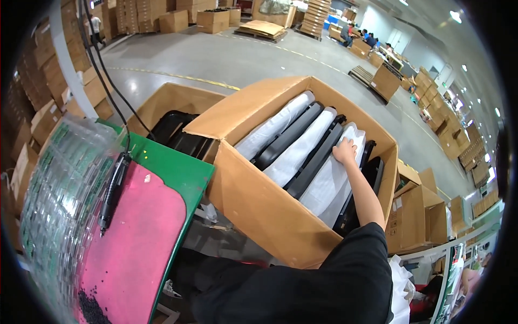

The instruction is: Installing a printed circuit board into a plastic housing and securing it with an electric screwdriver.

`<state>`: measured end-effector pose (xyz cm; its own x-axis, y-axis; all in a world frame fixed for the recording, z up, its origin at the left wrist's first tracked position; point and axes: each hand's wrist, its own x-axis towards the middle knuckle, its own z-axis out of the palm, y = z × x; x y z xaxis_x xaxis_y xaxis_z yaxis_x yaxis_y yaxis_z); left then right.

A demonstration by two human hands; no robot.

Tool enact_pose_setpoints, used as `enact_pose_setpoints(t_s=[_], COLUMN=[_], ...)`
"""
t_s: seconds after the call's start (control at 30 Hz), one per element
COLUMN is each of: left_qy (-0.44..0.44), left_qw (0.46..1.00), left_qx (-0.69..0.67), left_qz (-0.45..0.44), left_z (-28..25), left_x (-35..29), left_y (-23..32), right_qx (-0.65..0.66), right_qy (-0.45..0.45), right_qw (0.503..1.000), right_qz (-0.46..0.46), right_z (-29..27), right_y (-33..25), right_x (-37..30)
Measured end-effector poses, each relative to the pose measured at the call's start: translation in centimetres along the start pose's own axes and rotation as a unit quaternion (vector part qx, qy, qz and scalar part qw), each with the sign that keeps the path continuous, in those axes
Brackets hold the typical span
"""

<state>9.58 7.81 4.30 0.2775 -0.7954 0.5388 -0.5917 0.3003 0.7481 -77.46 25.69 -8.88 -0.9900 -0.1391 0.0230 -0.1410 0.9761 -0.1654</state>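
Note:
A large open cardboard box [259, 200] holds a row of long black plastic parts [318, 162] standing on edge. Between them stand similar long pieces in white foam wrapping [280, 127]. My right hand [345, 150] reaches into the box from the lower right, its fingers curled over the upper edge of one white-wrapped piece [324, 186]. That piece sits among the black parts, and its lower side is hidden. A black short sleeve covers my upper arm. My left hand does not show.
Left of the box is a green workbench [189, 167] with a pink mat [143, 232], a hanging black electric screwdriver [114, 189], small black screws [91, 308] and clear plastic trays [65, 210]. Another carton [178, 97] with black parts stands behind. Cartons [413, 218] stand at right.

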Motion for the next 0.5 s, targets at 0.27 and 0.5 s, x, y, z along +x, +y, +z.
enact_pose_setpoints(t_s=[0.27,0.5], left_qy=[-0.331,-0.24], left_qw=[0.852,0.771], left_qx=[0.036,-0.016], left_qz=[0.404,0.59], left_z=[8.3,8.2], left_x=[1.5,3.3], left_y=[10.7,19.9], right_qx=[0.076,-0.018], right_qy=[-0.062,-0.139], right_qw=[0.995,0.989], right_qz=[0.036,-0.042], right_z=[0.7,0.8], right_y=[-0.7,-1.8], right_x=[2.2,3.7])
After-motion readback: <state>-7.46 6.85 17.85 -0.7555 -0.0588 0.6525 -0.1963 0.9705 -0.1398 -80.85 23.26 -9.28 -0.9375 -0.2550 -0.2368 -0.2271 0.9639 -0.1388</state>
